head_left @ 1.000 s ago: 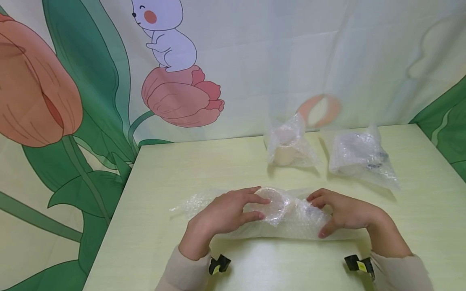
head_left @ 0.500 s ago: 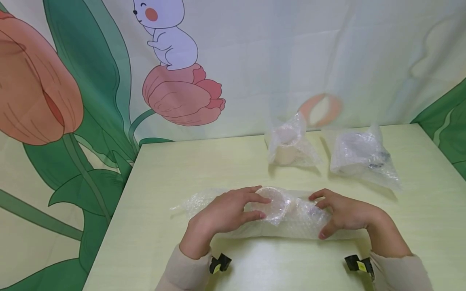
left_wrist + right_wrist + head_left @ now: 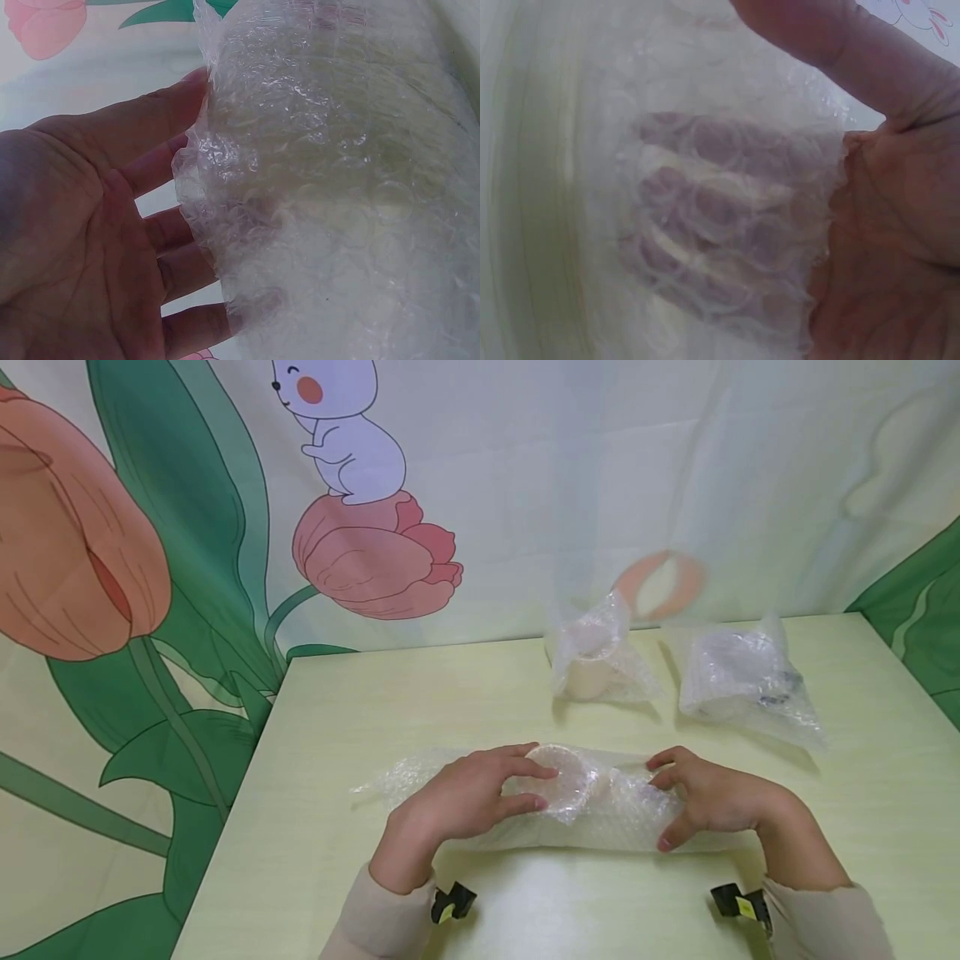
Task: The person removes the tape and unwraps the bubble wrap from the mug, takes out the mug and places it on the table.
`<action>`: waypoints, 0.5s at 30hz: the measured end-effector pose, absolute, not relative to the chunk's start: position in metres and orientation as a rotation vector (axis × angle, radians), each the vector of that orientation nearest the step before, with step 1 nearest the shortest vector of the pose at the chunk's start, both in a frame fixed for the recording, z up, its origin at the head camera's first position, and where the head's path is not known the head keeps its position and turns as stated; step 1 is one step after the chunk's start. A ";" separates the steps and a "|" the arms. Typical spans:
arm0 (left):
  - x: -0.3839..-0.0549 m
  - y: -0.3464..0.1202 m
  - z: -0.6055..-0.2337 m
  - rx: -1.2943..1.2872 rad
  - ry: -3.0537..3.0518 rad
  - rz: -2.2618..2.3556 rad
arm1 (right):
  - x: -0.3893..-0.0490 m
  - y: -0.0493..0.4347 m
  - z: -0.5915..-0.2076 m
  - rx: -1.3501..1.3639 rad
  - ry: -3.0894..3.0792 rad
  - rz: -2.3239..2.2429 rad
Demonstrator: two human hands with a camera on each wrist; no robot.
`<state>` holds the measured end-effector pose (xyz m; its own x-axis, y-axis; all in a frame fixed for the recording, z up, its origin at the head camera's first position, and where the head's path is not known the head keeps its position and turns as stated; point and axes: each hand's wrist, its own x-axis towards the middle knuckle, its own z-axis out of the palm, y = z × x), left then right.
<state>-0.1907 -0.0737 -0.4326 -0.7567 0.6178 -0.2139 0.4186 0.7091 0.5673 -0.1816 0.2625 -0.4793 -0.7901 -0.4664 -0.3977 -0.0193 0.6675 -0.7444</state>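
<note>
In the lower middle of the head view, a sheet of bubble wrap [image 3: 570,837] lies lengthwise across the worktop [image 3: 330,710], with a crumpled tail reaching out toward the left. A pale round thing [image 3: 564,783] shows through the plastic near the centre of the frame; what it is cannot be told.

The left hand [image 3: 471,792] grips the wrapped round thing from its left side, fingers curved over the far edge and thumb set apart on the near side. In the left wrist view, the fingertips run in behind the crinkled plastic. The right hand [image 3: 712,795] holds the right part of the bubble wrap, its fingers bent at the back and its thumb at the front; in the right wrist view, the fingers show blurred through the bubbles. How firmly they press cannot be told.

Farther back stand two more parcels: a cream-coloured wrapped thing [image 3: 596,664] right of centre, and a bulkier wrapped package [image 3: 738,675] with dark marks beside it, apart from it. Beige sleeves [image 3: 390,906] and small black clips [image 3: 453,903] show at the wrists. A cloth [image 3: 510,460] printed with tulips and a white animal hangs behind.
</note>
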 end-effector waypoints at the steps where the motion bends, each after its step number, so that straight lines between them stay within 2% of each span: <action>1: -0.191 -0.074 -0.433 0.802 2.527 0.701 | -0.182 0.263 -0.479 -0.371 2.306 -1.018; 15: -0.190 -0.074 -0.433 0.794 2.530 0.698 | -0.181 0.263 -0.478 -0.341 2.305 -1.000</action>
